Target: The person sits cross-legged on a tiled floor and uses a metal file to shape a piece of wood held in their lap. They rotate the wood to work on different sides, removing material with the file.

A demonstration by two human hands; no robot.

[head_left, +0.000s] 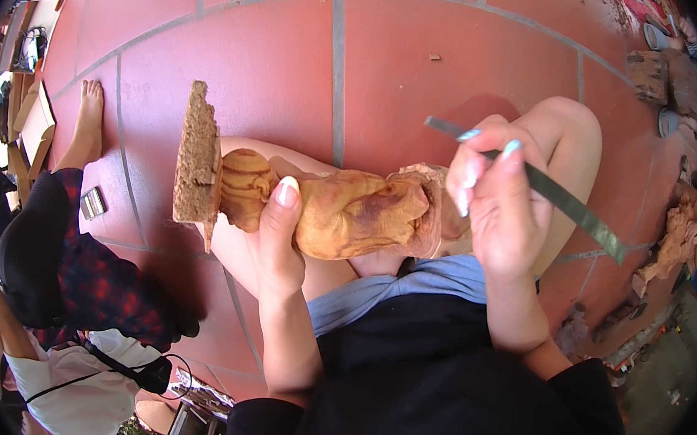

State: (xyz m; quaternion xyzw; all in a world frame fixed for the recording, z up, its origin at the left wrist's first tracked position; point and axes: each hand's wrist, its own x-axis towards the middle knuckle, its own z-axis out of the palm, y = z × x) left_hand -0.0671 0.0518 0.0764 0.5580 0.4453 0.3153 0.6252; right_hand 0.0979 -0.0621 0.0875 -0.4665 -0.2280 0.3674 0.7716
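Carved wooden piece (pixel 357 217), golden brown with darker patches, lies crosswise above the person's lap, its smooth, ringed knob toward the left. The left hand (pixel 280 249) has it round the narrow part beside the knob, thumb pressed flat on top; the other fingers are hidden underneath, so how far they curl cannot be told. At the knob's outer side stands a rough, crumbly-looking brown slab (pixel 196 161), slightly tilted. The right end of the carving is paler and ragged.

Just beside that end, the right hand (pixel 507 210) has its fingers closed in a pinch on a flat, dark green strip (pixel 575 212), which slants from upper left to lower right. Whether this hand also touches the wood cannot be told.

Under the arms come a black shirt (pixel 414 379) and blue-grey shorts (pixel 373 295), with bare legs folded below the carving. Beyond them spreads a red tiled floor (pixel 258 67) with grey joints, and on it a small brown chip (pixel 435 57).

On the left, another person's bare foot (pixel 87 117) rests on the tiles, near a small flat rectangular object (pixel 93 203). Farther off are an open cardboard box (pixel 35 122) to the left and rough wood pieces (pixel 673 228) along the right rim.
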